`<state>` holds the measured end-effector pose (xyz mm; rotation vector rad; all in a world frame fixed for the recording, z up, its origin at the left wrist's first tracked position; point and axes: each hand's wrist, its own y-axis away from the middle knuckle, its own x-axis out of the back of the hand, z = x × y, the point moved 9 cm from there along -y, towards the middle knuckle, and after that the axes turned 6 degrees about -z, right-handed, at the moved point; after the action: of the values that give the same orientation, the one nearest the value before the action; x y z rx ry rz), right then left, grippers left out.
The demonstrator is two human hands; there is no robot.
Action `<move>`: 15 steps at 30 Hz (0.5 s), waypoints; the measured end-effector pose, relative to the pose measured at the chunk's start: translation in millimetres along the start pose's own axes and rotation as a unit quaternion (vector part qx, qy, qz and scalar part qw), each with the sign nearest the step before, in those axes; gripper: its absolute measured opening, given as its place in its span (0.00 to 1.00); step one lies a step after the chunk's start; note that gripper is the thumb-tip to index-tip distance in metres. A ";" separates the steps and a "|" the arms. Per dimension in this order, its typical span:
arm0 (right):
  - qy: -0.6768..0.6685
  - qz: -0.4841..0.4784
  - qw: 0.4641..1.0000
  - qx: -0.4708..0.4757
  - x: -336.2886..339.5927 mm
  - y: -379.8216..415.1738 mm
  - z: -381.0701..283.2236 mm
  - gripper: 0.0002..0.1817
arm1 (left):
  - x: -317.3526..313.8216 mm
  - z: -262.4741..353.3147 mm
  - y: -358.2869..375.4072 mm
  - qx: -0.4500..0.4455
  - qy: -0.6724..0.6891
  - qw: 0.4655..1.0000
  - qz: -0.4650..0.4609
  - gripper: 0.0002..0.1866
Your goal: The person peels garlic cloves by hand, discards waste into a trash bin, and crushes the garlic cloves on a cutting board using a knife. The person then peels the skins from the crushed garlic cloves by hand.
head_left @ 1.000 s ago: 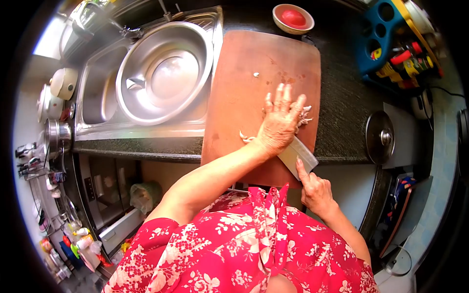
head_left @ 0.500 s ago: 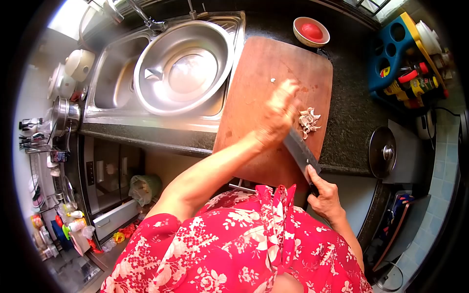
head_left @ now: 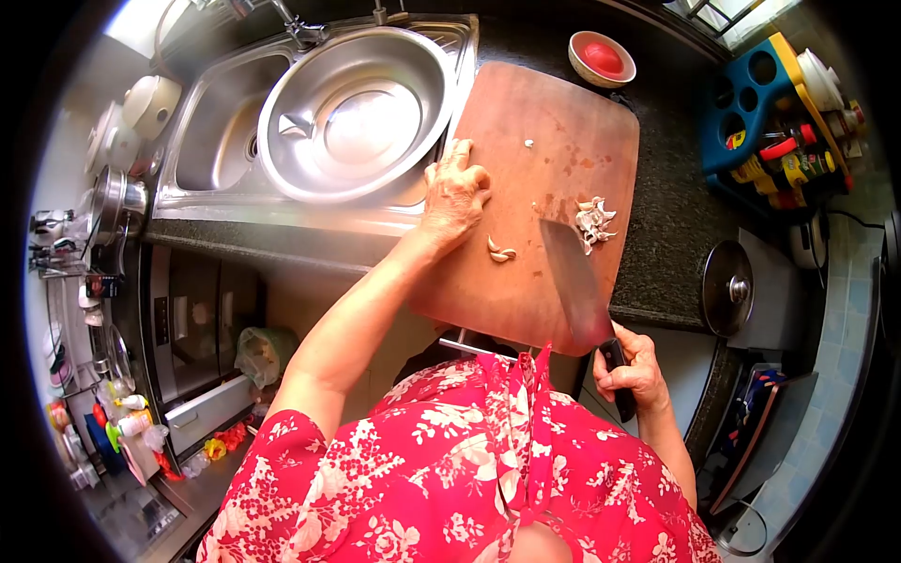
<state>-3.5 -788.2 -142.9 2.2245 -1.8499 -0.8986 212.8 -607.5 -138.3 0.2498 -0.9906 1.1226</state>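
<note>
My left hand [head_left: 453, 194] is at the left edge of a wooden cutting board [head_left: 511, 197], thumb bent over the top and fingers along the edge, gripping it. In my right hand [head_left: 636, 371] is the black handle of a cleaver [head_left: 574, 281], its broad blade slanting over the lower right of the board. A pile of garlic cloves and peels [head_left: 593, 222] lies just beyond the blade's tip. Between my left hand and the blade are a few garlic cloves [head_left: 500, 251]. A small white bit [head_left: 528, 144] sits farther up the board.
A large steel basin [head_left: 434, 122] stands over the sink [head_left: 202, 192] on the left. Behind the board is a bowl [head_left: 584, 70] with something red in it. To the right are a blue rack [head_left: 721, 141] with jars and a pot lid [head_left: 727, 289].
My left hand has moved from above the board to its left edge, exposing the garlic cloves. The cleaver's handle has swung lower and its blade now shows its flat side.
</note>
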 end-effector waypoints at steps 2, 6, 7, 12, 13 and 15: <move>0.024 -0.003 0.999 -0.022 -0.4 0.0 5.1 0.40 | 1.3 0.9 1.1 0.009 -0.011 1.000 0.001 0.07; 0.006 0.038 0.999 -0.002 11.8 -0.9 -2.1 0.41 | 8.5 -2.3 4.0 -0.008 0.011 1.000 0.014 0.05; 0.023 0.011 1.000 -0.002 7.1 -1.3 -3.7 0.41 | 8.9 -4.3 5.6 -0.007 0.009 1.000 0.015 0.05; 0.344 0.000 0.938 0.049 -27.2 -11.9 -18.9 0.39 | 14.1 0.2 13.1 -0.136 0.075 0.985 0.073 0.04; 0.443 0.024 0.892 0.084 -31.4 -12.9 -21.5 0.37 | 2.8 -3.3 12.3 -0.139 0.067 0.984 0.085 0.04; 0.501 0.063 0.847 0.167 -40.6 -17.7 -25.9 0.32 | -21.0 -3.2 13.6 -0.121 0.014 0.983 0.136 0.04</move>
<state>21.5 -753.3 -114.7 2.0160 -1.5903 0.6055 201.4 -612.8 -160.1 -0.1001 -1.1484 1.2348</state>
